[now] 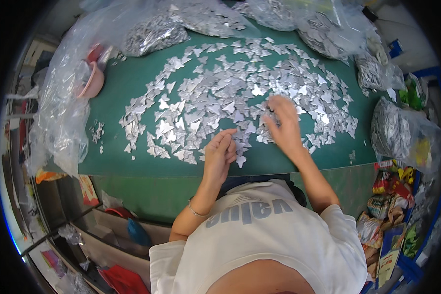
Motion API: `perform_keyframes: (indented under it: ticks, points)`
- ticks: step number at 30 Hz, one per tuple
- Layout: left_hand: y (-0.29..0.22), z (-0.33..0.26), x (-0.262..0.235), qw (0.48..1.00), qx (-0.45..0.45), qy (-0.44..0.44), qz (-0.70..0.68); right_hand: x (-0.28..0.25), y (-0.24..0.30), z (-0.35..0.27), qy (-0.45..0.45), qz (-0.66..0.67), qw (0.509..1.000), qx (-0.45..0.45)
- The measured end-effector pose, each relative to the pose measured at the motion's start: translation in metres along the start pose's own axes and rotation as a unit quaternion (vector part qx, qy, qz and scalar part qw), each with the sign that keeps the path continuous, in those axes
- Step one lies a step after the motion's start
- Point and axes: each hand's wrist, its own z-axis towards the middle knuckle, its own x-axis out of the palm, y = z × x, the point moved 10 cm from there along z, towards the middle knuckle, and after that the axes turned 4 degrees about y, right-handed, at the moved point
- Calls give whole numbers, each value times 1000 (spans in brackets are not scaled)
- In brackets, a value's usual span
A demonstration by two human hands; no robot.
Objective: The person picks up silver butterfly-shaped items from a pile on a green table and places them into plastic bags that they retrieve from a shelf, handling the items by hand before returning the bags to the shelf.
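A wide spread of small flat silver metal pieces [220, 93], shaped like little triangles or wings, covers the green table [132, 78]. My left hand [219, 154] rests at the near edge of the spread with its fingers curled together, seemingly holding a few pieces. My right hand [281, 122] lies on top of the pieces further right, fingers bent down into them, blurred by motion. A thin bracelet sits on my left wrist.
Clear plastic bags of more silver pieces lie along the far edge [154, 34] and right side [394, 127]. A crumpled empty bag [59, 112] and a pink bowl [94, 81] sit at the left. Coloured packets [392, 196] pile up on the right; shelves with clutter stand lower left.
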Motion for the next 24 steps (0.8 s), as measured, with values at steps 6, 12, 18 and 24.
perform_keyframes:
  ticks: [6, 12, 18, 24]
  points:
    - [-19, 43, 24, 936, 64, -11, 345, -5, -32, -14, 31, -278, 960, 22]
    - [-52, 73, 92, 713, 332, 38, 616, 17, 5, -42, 196, -75, 976, -54]
    - [-7, 118, 137, 526, 214, 124, 814, -85, -77, -17, -74, -249, 962, 78]
    - [10, 95, 121, 366, 166, 118, 908, -64, -72, -34, 17, -279, 956, 87]
